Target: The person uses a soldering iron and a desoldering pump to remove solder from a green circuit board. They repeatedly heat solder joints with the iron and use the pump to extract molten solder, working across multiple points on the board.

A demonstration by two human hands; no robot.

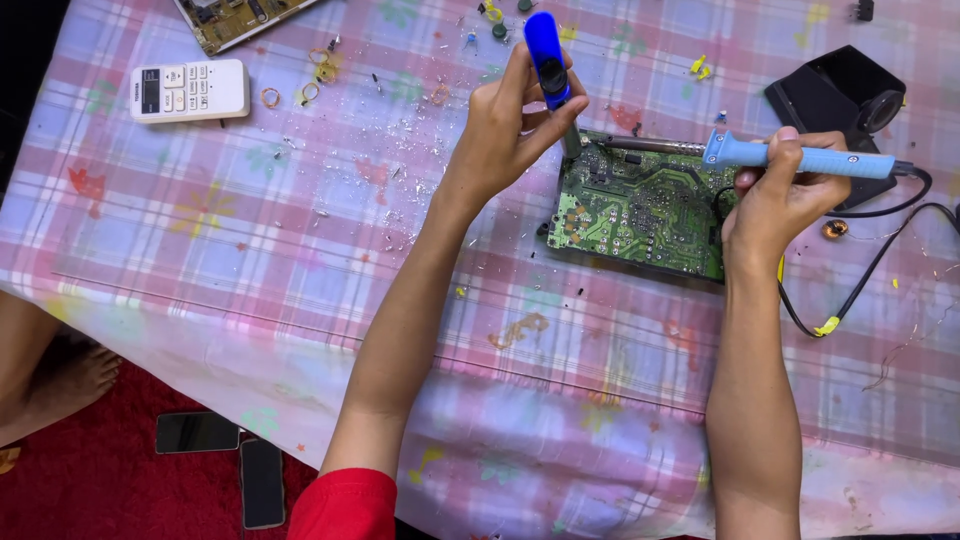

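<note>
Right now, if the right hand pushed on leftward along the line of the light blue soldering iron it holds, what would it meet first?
Probably the dark blue desoldering pump in the left hand: the iron's metal tip points at its nozzle, just above the green circuit board's top edge. The right hand follows. Depth is unclear.

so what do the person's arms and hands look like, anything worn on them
Both forearms are bare and slim, with no watch, bracelet, ring or glove showing on the left hand or the right hand. The only clothing in view is a red sleeve at the upper left arm. The right upper arm runs out of frame.
</note>
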